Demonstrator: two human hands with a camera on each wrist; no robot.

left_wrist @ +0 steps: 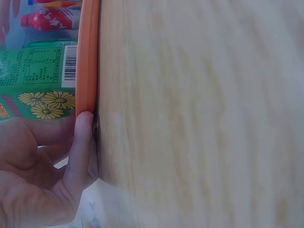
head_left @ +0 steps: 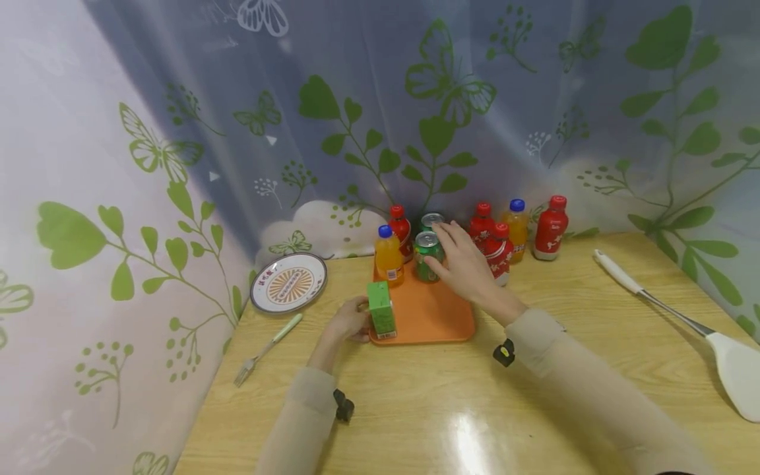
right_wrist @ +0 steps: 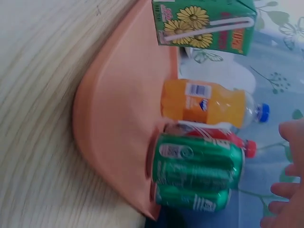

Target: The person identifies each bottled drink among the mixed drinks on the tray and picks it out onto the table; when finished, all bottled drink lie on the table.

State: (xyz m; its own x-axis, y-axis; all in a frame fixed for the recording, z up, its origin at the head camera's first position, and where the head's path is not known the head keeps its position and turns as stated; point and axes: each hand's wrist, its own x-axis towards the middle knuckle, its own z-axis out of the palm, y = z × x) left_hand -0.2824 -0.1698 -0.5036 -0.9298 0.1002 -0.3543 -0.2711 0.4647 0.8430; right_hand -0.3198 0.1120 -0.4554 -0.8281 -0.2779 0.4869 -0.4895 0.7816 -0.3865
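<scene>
My left hand (head_left: 350,321) holds the left edge of an orange tray (head_left: 430,323), with a fingertip against the rim (left_wrist: 87,57) in the left wrist view. Close beside these fingers, a green drink carton (head_left: 382,310) stands on the tray; whether they touch it I cannot tell. My right hand (head_left: 466,264) is spread over two green cans (head_left: 427,260), and the right wrist view shows its fingers apart from the cans (right_wrist: 197,161). Also on the tray stand an orange drink bottle (head_left: 388,260) with a blue cap and a red bottle (head_left: 400,231) behind it.
Right of the tray stand two red bottles (head_left: 499,254), another orange drink bottle (head_left: 518,231) and a third red bottle (head_left: 551,227). A white spatula (head_left: 677,313) lies far right. At the left are a round plate (head_left: 289,283) and a fork (head_left: 267,349). A patterned curtain rises behind.
</scene>
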